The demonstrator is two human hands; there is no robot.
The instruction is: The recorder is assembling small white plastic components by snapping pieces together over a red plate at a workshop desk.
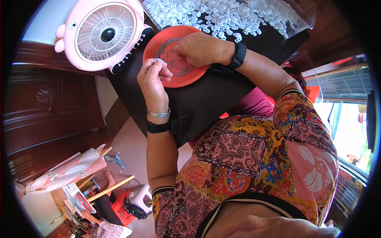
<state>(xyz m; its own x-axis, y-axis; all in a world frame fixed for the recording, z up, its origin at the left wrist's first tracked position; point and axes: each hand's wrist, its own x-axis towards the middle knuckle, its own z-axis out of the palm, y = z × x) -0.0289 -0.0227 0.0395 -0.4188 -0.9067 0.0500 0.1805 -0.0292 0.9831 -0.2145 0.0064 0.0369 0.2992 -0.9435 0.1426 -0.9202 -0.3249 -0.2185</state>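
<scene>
A round red plate (186,30) sits on the dark table, holding small grey metal pieces (182,72) scattered and heaped around its inside. My left hand (154,77) is at the plate's near left edge, thumb and fingers pinched on a small white plastic piece (158,60). Over the plate, my right hand (204,49) is closed with its fingertips down by the metal pieces. What those fingertips hold, if anything, is hidden. Past the plate lies a wide pile of small white oval plastic pieces (230,20).
A pink animal-shaped fan (107,35) stands at the table's far left. The dark tabletop (194,103) ends in a corner near my body. A clear plastic tray edge (305,23) borders the white pile at right. Below left, another person's foot (110,179) shows near a wooden pole (113,188).
</scene>
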